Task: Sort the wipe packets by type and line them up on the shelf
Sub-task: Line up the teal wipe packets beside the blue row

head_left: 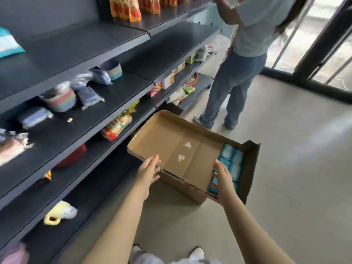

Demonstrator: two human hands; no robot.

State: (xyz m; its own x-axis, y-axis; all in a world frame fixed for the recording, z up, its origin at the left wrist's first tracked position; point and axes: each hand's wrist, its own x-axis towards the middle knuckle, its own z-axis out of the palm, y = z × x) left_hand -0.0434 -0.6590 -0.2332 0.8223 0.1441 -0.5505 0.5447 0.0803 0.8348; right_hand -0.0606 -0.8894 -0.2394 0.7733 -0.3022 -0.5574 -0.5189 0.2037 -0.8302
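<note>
A cardboard box (171, 134) stands on the floor beside the dark shelving, its big flap folded over most of the opening. Blue and white wipe packets (231, 161) show in the uncovered right strip of the box. My left hand (147, 173) reaches to the flap's near left edge, fingers spread, holding nothing. My right hand (223, 181) hovers over the near end of the packets, fingers apart; I cannot tell if it touches them. One teal and white packet (8, 43) lies on an upper shelf (76, 48) at far left.
Lower shelves carry bagged cups, sponges, snack packs and a yellow toy (61, 212). Another person (245, 60) stands at the shelving's far end, reaching up. A glass door (323, 44) is at the right. Pale floor spreads right of the box.
</note>
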